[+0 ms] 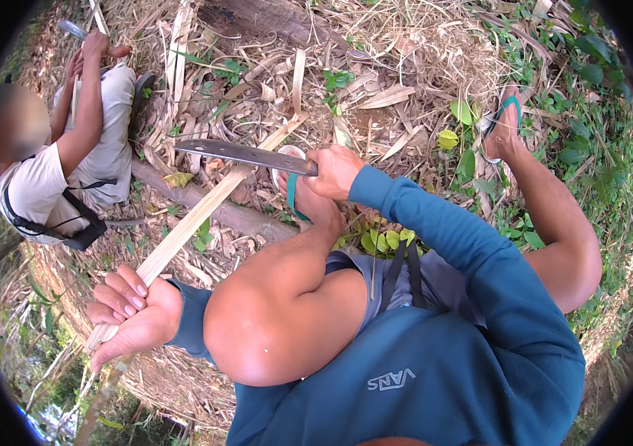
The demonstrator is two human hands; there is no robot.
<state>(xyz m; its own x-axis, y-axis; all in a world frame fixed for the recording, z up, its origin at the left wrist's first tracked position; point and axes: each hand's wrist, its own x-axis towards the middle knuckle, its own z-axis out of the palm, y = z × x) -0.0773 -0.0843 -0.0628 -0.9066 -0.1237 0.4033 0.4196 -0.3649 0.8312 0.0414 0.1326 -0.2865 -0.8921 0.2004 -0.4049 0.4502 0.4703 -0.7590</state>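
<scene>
My left hand (137, 306) is closed around the lower end of a long, pale split strip of bamboo or wood (190, 223), the thumb lying along it. The strip slants up and to the right, past my bent knee. In my right hand (336, 172) is the handle of a large knife (238, 154), a machete-like tool with small holes along its dark metal blade. The blade points left and crosses the strip near its far part, close to my sandalled foot (309, 197). Whether the edge bites into the strip I cannot tell.
A co-worker (71, 160) sits at the upper left, holding a bladed tool (73, 30) and a thin strip. A thin log (246, 221) runs beneath the strip. A thicker log (272, 22) lies beyond. Dry shavings and leaves (398, 97) cover the ground; green plants (580, 141) grow at right.
</scene>
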